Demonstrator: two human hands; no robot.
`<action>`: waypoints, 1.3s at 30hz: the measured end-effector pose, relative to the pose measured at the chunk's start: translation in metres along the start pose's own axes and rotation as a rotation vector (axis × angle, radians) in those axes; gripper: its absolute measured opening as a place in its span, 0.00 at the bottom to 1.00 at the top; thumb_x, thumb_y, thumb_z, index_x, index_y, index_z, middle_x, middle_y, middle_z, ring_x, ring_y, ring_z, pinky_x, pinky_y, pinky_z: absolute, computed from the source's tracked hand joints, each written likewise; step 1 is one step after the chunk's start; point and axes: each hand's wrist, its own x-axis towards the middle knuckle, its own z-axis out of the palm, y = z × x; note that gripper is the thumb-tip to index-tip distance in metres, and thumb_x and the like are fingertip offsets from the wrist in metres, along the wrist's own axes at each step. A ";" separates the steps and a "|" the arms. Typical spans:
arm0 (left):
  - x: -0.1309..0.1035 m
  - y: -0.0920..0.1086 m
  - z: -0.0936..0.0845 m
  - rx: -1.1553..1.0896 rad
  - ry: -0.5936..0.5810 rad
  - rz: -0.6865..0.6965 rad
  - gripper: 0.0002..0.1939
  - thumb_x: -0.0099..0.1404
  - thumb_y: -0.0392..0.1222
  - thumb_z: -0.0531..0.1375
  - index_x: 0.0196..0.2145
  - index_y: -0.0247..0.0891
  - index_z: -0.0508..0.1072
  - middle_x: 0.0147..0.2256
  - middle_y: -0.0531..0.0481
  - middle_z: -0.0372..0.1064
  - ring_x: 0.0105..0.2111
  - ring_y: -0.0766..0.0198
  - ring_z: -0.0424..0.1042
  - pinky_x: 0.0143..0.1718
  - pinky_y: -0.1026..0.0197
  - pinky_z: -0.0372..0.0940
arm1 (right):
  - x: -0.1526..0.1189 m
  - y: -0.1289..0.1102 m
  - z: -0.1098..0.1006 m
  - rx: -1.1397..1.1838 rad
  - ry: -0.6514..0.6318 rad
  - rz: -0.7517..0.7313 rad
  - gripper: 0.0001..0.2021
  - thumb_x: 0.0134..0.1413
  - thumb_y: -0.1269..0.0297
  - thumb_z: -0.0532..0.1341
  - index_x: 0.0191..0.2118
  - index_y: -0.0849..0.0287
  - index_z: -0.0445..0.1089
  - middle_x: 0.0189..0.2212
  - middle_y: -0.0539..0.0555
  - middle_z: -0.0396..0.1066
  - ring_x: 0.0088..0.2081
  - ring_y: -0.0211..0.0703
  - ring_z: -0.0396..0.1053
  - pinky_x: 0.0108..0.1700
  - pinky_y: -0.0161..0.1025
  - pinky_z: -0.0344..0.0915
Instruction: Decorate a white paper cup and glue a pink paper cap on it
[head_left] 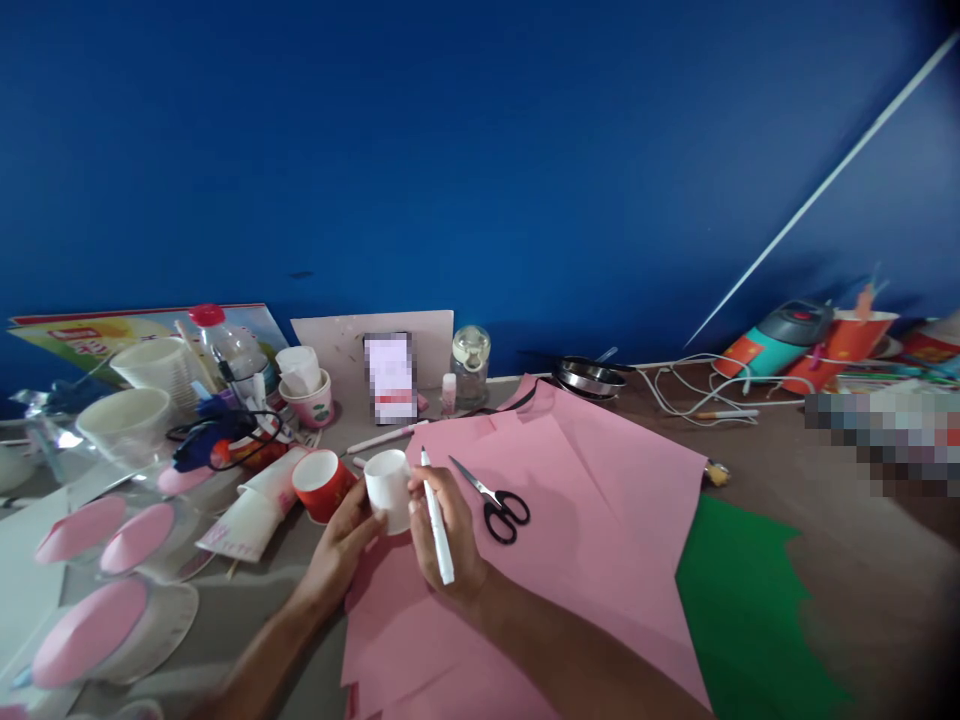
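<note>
Paper in pink point(600, 540) spreads widest over the table, and above its left part are the left hand point(345, 540) and right hand point(457, 545), with a white cup point(388, 490) between them and a slim white marker point(436, 520) on the right. Good handling here probably means bracing the cup steadily without denting its wall (it looks like thin paper), and guiding the marker from the fingers, not the whole arm. Left fingers and thumb are curled around the cup's left and near side. Right fingers are closed on the marker's barrel, its dark tip pointing up beside the rim; whether those fingertips also touch the cup, I cannot tell.
</note>
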 end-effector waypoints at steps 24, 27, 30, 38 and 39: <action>0.001 0.000 -0.004 0.122 0.056 0.016 0.31 0.59 0.51 0.67 0.57 0.39 0.67 0.50 0.42 0.73 0.51 0.46 0.70 0.52 0.52 0.64 | -0.002 -0.008 0.004 -0.074 -0.097 -0.216 0.26 0.56 0.78 0.53 0.60 0.56 0.58 0.43 0.61 0.67 0.45 0.51 0.69 0.47 0.49 0.73; 0.002 -0.003 -0.003 0.021 0.015 0.009 0.33 0.59 0.48 0.66 0.60 0.42 0.65 0.58 0.41 0.68 0.58 0.45 0.65 0.57 0.51 0.61 | 0.002 -0.005 0.002 -0.096 -0.069 -0.166 0.23 0.58 0.76 0.53 0.59 0.57 0.58 0.43 0.62 0.68 0.46 0.51 0.69 0.48 0.48 0.72; 0.004 -0.006 -0.002 -0.019 -0.003 0.039 0.34 0.59 0.47 0.66 0.62 0.42 0.64 0.64 0.41 0.61 0.64 0.45 0.58 0.62 0.50 0.56 | 0.006 0.000 -0.001 -0.096 -0.029 -0.079 0.20 0.60 0.75 0.52 0.57 0.57 0.60 0.42 0.60 0.68 0.45 0.50 0.69 0.46 0.47 0.72; 0.006 -0.008 -0.003 0.003 0.057 0.087 0.32 0.60 0.48 0.66 0.61 0.40 0.68 0.63 0.40 0.63 0.64 0.45 0.59 0.64 0.47 0.55 | 0.010 0.011 -0.005 -0.132 0.025 0.073 0.17 0.63 0.67 0.52 0.56 0.59 0.61 0.44 0.60 0.71 0.45 0.49 0.72 0.48 0.48 0.70; 0.005 -0.007 -0.003 0.003 0.054 0.092 0.32 0.60 0.47 0.66 0.60 0.41 0.69 0.63 0.40 0.64 0.64 0.45 0.59 0.64 0.47 0.55 | 0.010 0.012 -0.005 -0.141 0.030 0.091 0.17 0.63 0.67 0.52 0.56 0.59 0.61 0.44 0.60 0.71 0.45 0.49 0.72 0.49 0.48 0.70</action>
